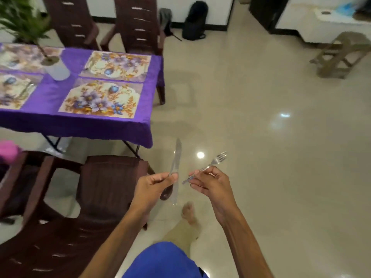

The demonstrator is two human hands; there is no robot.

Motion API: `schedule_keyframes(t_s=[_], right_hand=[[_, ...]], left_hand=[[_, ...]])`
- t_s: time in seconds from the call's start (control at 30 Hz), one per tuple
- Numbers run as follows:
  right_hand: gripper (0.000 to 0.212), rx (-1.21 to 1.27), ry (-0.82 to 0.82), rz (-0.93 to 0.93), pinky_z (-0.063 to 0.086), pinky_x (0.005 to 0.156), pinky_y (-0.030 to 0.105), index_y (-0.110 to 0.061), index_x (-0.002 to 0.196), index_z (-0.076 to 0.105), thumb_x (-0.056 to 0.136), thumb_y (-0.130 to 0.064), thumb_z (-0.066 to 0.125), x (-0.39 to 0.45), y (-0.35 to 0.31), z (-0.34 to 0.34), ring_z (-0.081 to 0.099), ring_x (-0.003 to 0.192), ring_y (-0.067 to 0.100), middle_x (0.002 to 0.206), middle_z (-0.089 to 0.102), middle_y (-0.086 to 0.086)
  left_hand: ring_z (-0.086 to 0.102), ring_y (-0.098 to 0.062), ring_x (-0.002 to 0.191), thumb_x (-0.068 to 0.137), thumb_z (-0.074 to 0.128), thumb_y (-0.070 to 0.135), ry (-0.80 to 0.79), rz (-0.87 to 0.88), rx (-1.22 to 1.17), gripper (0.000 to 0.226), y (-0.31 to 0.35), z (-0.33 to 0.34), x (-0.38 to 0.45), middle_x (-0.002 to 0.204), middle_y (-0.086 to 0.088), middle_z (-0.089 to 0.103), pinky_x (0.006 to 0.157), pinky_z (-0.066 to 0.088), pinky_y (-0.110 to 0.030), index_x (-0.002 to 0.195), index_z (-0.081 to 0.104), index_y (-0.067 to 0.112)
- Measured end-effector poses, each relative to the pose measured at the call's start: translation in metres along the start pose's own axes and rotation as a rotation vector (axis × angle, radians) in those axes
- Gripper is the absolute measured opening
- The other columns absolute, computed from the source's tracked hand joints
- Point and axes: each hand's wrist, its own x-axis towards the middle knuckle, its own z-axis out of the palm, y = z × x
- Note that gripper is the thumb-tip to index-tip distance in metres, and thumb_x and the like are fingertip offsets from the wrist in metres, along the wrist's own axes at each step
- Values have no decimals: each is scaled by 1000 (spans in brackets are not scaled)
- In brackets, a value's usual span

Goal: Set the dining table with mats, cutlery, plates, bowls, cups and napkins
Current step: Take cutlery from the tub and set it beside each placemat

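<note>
My left hand pinches a steel knife with the blade pointing up, over the floor to the right of a chair. My right hand holds a steel fork by its handle, tines pointing up and to the right. Both hands are off the table, below its near right corner. The table, under a purple cloth, carries floral place mats: one at the near right, one behind it, and others at the left.
Dark brown chairs stand near me and on the table's far side. A plant in a white vase sits mid-table. On the tiled floor are a black backpack and a wooden stool.
</note>
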Motion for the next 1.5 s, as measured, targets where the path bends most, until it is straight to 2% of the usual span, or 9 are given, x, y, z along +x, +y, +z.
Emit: schedule_keyframes(t_s=[0.13, 0.33, 0.47, 0.7, 0.9, 1.1, 1.2, 1.37, 1.5], right_hand=[[18, -71, -134, 50, 58, 92, 36, -4, 111, 70, 102, 1, 55, 79, -34, 9, 75, 99, 23, 105, 77, 13], [19, -283, -200, 95, 33, 59, 26, -13, 101, 78, 100, -17, 59, 178, -99, 47, 41, 60, 9, 73, 57, -4], [14, -379, -346, 91, 32, 51, 21, -18, 82, 74, 92, -27, 75, 232, -139, 85, 40, 51, 5, 57, 51, -12], [8, -420, -447, 178, 29, 44, 19, -7, 87, 76, 87, -14, 80, 356, -171, 135, 37, 45, 5, 59, 58, -4], [17, -443, -410, 217, 30, 42, 18, 1, 91, 76, 85, -14, 81, 469, -218, 161, 33, 42, 5, 77, 69, 9], [8, -478, -514, 251, 28, 48, 23, -10, 85, 76, 88, -17, 79, 537, -245, 214, 29, 49, 10, 78, 72, 6], [12, -525, -531, 274, 27, 49, 23, -7, 89, 77, 90, -19, 76, 557, -238, 250, 29, 48, 9, 83, 74, 9], [10, -618, -530, 251, 31, 45, 22, -8, 92, 79, 87, -17, 79, 580, -220, 314, 32, 48, 10, 90, 77, 11], [12, -731, -513, 170, 28, 43, 25, -15, 94, 79, 83, -20, 80, 592, -208, 364, 34, 50, 12, 86, 73, 10]], left_hand=[[41, -19, 60, 91, 79, 33, 90, -12, -29, 33, 21, 20, 59, 66, -11, 53, 56, 37, -27, 84, 77, 0], [38, -21, 63, 90, 80, 39, 229, 37, -194, 59, 78, 43, 138, 69, -15, 50, 61, 36, -32, 96, 64, -17], [36, -21, 60, 94, 77, 35, 345, 61, -201, 51, 116, 41, 185, 64, -13, 47, 58, 34, -30, 92, 67, -14], [41, -19, 57, 93, 77, 30, 595, -5, -332, 33, 144, 24, 278, 74, -17, 59, 53, 38, -27, 96, 79, -2], [72, -10, 86, 102, 65, 25, 898, 4, -587, 26, 169, 10, 355, 103, -9, 79, 78, 55, -23, 115, 78, 6], [69, -19, 121, 90, 75, 44, 1098, -49, -658, 32, 175, -19, 379, 119, 4, 78, 106, 53, -47, 115, 81, 26], [73, -24, 113, 91, 77, 39, 1180, -72, -705, 27, 175, -38, 387, 113, 0, 80, 101, 57, -50, 112, 81, 23], [75, -4, 95, 95, 75, 24, 1277, -135, -678, 15, 168, -88, 406, 101, 6, 81, 62, 54, -10, 107, 80, 15], [76, 0, 82, 94, 77, 20, 1272, -184, -704, 16, 172, -138, 419, 96, 4, 82, 54, 52, -11, 108, 79, 13]])
